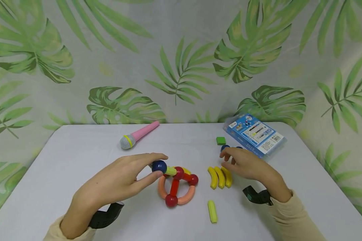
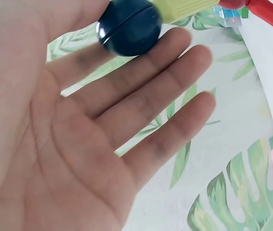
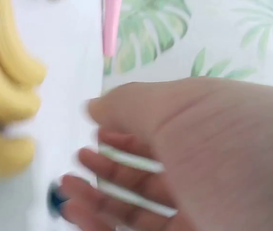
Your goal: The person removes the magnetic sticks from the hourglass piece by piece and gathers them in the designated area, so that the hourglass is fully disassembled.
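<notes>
My left hand (image 1: pixel 117 179) pinches a dark blue ball (image 1: pixel 159 166) between thumb and fingers. In the left wrist view the ball (image 2: pixel 129 28) has a seam across it, and the other fingers stretch out below. A yellow-green stick (image 1: pixel 171 171) joins it to a red ball (image 1: pixel 179 173) on a structure of red balls, red sticks and salmon curved rods (image 1: pixel 187 195). My right hand (image 1: pixel 244 163) hovers past three yellow curved rods (image 1: pixel 221 177), fingers loosely bent and holding nothing. Its fingertips are near a dark blue ball (image 1: pixel 225 147), partly hidden by the fingers in the right wrist view.
A lone yellow-green stick (image 1: pixel 212 211) lies at the front. Behind the right hand are a green block (image 1: pixel 221 141) and a blue box in clear plastic (image 1: pixel 255 134). A pink toy microphone (image 1: pixel 138 135) lies at the back left, before a leaf-print cloth (image 1: pixel 196 97).
</notes>
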{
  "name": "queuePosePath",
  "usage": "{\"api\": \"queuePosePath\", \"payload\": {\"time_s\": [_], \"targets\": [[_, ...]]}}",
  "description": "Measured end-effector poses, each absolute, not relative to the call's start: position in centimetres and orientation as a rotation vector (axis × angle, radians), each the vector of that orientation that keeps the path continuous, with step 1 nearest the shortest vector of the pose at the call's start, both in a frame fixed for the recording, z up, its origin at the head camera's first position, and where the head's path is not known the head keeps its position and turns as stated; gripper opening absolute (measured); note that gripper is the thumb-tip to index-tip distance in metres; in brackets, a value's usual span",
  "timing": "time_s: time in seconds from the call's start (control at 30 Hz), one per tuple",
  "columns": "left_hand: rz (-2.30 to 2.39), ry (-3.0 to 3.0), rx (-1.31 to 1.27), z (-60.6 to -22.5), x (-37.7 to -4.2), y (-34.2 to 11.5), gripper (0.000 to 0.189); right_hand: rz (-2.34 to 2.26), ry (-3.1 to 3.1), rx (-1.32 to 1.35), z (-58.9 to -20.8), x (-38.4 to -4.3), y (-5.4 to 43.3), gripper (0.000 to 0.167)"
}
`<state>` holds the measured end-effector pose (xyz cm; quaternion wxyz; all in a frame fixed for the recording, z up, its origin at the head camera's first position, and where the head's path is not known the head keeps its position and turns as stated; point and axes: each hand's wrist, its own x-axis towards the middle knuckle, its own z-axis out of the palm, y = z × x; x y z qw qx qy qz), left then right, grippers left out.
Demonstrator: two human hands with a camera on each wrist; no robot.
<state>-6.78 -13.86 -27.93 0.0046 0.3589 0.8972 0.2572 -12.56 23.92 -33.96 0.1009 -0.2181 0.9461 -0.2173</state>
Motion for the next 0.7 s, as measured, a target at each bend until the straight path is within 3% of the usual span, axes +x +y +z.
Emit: {"api": "queuePosePath", "payload": {"time_s": [0.17,0.43,0.57,0.7], "targets": [[0.867,2.906,1.112,-28.4,-6.9,-13.0,0.043,-0.829,2.906,-0.854,-32.9,-10.9,20.3,0.045],[1.167,2.978,1.127,-30.2,-7.4,-10.4,0.046,-0.951,2.868,-1.472,-32.5,-7.8,15.4,0.076],[1.208,2.948,1.083,-30.8,-7.5,-9.5,0.038,-1.005,2.905,-1.577,-32.5,-7.5,14.8,0.075],[1.131,2.929,1.063,-31.2,-7.5,-9.3,0.035,-1.104,2.917,-1.520,-32.4,-7.6,14.8,0.069]]}}
